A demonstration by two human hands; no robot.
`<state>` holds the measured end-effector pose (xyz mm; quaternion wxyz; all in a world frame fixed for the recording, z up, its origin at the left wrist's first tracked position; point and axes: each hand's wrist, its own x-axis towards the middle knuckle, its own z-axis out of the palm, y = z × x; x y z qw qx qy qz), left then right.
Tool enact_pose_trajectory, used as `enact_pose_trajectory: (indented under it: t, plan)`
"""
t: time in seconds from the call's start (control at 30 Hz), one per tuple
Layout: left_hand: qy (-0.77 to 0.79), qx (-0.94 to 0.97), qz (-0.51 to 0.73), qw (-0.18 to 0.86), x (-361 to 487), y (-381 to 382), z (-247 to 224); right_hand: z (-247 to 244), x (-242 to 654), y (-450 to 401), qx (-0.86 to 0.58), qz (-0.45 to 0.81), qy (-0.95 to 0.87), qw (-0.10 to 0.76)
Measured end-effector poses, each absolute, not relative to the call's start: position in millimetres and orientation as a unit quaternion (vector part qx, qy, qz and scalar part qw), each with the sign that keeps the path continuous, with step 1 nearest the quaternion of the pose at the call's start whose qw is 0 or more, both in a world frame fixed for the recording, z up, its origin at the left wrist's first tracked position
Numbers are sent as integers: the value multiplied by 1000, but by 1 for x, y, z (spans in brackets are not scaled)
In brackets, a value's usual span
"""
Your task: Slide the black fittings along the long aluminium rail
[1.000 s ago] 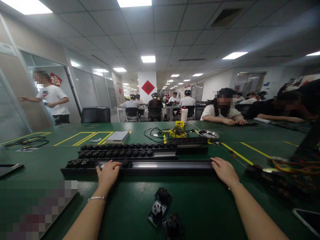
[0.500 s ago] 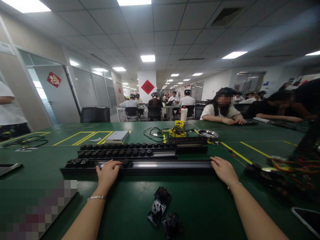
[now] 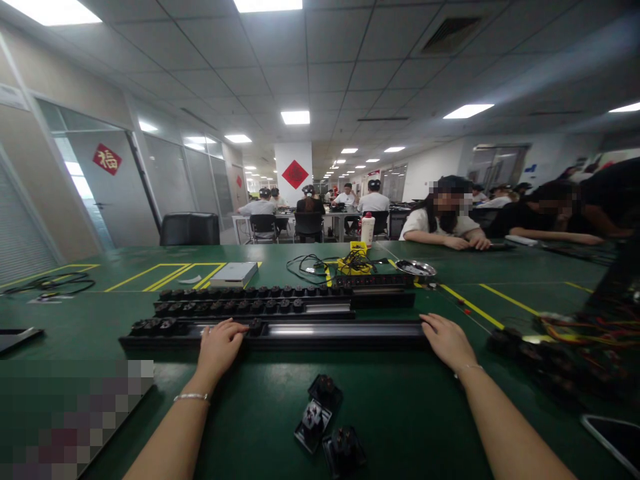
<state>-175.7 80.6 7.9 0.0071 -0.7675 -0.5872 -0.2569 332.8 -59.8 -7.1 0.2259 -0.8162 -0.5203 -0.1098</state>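
A long black power-strip rail lies across the green table in front of me, with a shiny channel along its top. My left hand bends over its left part, and its thumb side touches a black socket module in the channel. What lies under those fingers is hidden. Further left, several socket modules sit in the same rail. My right hand is closed over the rail's right end. Nearer to me, loose black socket pieces lie on the table, some with metal contacts showing.
Behind the rail lie two more strips with rows of sockets, a white box, a yellow holder with black cables, and a metal dish. Wired parts lie at right. A co-worker sits across the table.
My left hand has shifted slightly right along the rail, and the socket module beside it has slid the same way. My right hand has stayed at the rail's end.
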Motion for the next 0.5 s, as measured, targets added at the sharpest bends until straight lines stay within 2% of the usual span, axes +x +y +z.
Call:
enact_pose_trajectory:
  t: [0.5]
  plan:
    - [-570, -788, -231, -2, -168, 73, 15, -5, 332, -61, -825, -86, -508, 233]
